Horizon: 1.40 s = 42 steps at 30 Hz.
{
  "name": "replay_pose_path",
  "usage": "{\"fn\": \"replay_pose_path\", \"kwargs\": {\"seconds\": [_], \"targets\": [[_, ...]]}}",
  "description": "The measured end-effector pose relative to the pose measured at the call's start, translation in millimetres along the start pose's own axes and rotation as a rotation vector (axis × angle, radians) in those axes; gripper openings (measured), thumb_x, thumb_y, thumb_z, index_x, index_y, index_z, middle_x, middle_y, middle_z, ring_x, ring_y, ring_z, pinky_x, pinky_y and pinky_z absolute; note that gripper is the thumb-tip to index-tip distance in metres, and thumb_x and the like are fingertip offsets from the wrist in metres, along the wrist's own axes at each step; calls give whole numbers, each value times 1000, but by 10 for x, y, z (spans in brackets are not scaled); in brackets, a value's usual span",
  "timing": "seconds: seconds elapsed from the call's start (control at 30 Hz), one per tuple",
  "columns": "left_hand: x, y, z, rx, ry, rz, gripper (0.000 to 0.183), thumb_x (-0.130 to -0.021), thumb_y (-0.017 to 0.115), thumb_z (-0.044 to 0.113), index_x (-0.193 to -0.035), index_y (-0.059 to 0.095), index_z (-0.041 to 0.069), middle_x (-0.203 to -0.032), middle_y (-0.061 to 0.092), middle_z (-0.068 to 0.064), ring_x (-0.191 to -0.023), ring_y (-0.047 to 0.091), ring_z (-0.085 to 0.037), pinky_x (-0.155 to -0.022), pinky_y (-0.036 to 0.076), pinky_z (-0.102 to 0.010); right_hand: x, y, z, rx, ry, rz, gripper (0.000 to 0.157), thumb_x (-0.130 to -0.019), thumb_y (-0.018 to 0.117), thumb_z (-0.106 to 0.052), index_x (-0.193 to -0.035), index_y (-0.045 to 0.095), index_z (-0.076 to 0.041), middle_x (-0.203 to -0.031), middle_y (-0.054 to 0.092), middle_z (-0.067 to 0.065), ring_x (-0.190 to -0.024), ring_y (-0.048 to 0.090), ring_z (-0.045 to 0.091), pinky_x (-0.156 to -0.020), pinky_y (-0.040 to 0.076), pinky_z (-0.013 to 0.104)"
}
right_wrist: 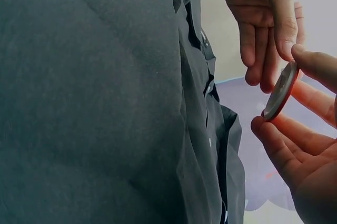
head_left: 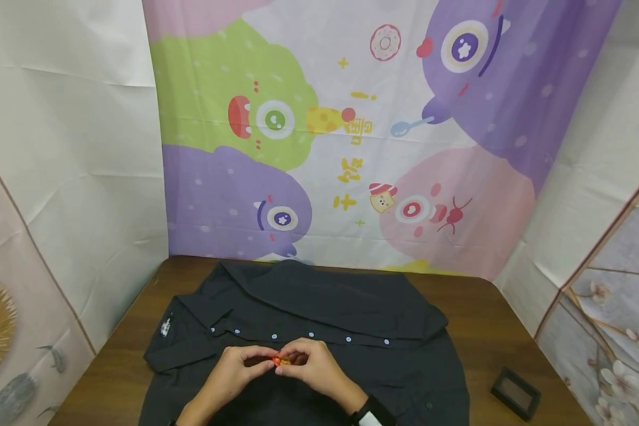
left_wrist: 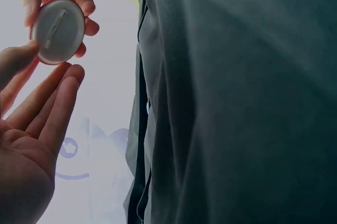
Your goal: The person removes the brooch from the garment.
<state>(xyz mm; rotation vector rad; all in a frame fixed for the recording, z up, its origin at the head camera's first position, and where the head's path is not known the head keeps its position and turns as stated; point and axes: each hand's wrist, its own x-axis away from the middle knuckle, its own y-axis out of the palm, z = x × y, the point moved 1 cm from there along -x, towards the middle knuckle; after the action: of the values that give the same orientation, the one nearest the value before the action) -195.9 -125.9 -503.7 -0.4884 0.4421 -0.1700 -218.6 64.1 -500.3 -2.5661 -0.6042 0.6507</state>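
A round pin-back button badge with a red and yellow front is held between both hands, over the dark button-up shirt. Its silver back carries a straight pin that lies along it in the left wrist view. My left hand pinches one edge of the badge, its thumb at the rim. From the other side, my right hand grips the opposite edges between thumb and fingers. In the right wrist view the badge stands nearly edge-on.
Spread over the wooden table, the shirt has a row of pale buttons and a folded short sleeve at left. A small black frame-like box lies at the right. Behind the table hangs a cartoon-monster cloth.
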Motion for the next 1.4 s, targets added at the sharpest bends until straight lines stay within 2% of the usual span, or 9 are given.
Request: {"fn": "replay_pose_path", "kwargs": {"seconds": [0.17, 0.27, 0.43, 0.6, 0.97, 1.2, 1.4], "targets": [[5, 3, -7, -17, -20, -6, 14, -80, 71, 19, -92, 73, 13, -90, 74, -4, -82, 65, -7, -68, 58, -26, 25, -54, -190, -13, -14, -5, 20, -75, 76, -11, -91, 70, -1, -95, 69, 17, -76, 64, 32, -64, 58, 36], [7, 3, -5, -10, -29, -6, 14, -80, 71, 19, -92, 73, 13, -90, 74, -5, -82, 65, -7, -68, 58, -26, 38, -92, -294, -32, -9, -25, 20, -75, 75, -9, -92, 69, 1, -99, 68, 20, -78, 64, 34, -64, 57, 34], [1, 1, -1, -4, -18, -2, 14, -80, 71, 20, -93, 72, 13, -91, 74, -5, -83, 65, -8, -69, 58, -27, 32, -121, -337, -40, -16, -36, 20, -76, 74, -7, -93, 68, 2, -93, 69, 21, -77, 62, 36, -65, 57, 37], [-10, 12, 0, -22, 16, 14, 15, -80, 71, 19, -94, 72, 14, -92, 73, -4, -84, 65, -10, -70, 58, -30, 24, -136, -348, 8, -50, -10, 19, -74, 75, -7, -90, 68, 0, -90, 69, 18, -76, 61, 34, -65, 55, 44], [-12, 21, 11, -62, 4, 32, 20, -78, 73, 18, -97, 71, 11, -94, 73, -4, -85, 66, -12, -71, 58, -32, 32, -149, -397, 77, -55, 9, 18, -73, 76, -8, -88, 68, -2, -90, 69, 14, -80, 62, 29, -66, 54, 42], [32, 14, 21, -75, -32, 29, 22, -80, 71, 27, -97, 71, 13, -95, 73, -3, -86, 65, -11, -72, 57, -31, 52, -147, -441, 70, -67, 8, 19, -73, 76, -7, -88, 68, 0, -92, 69, 16, -83, 63, 29, -68, 56, 40], [7, 1, 14, -97, -2, 49, 21, -81, 70, 30, -96, 72, 15, -94, 73, -2, -85, 65, -10, -72, 57, -32, 31, -164, -466, 75, -84, 24, 19, -72, 77, -9, -86, 69, 0, -93, 68, 15, -85, 63, 28, -68, 56, 38]]}}
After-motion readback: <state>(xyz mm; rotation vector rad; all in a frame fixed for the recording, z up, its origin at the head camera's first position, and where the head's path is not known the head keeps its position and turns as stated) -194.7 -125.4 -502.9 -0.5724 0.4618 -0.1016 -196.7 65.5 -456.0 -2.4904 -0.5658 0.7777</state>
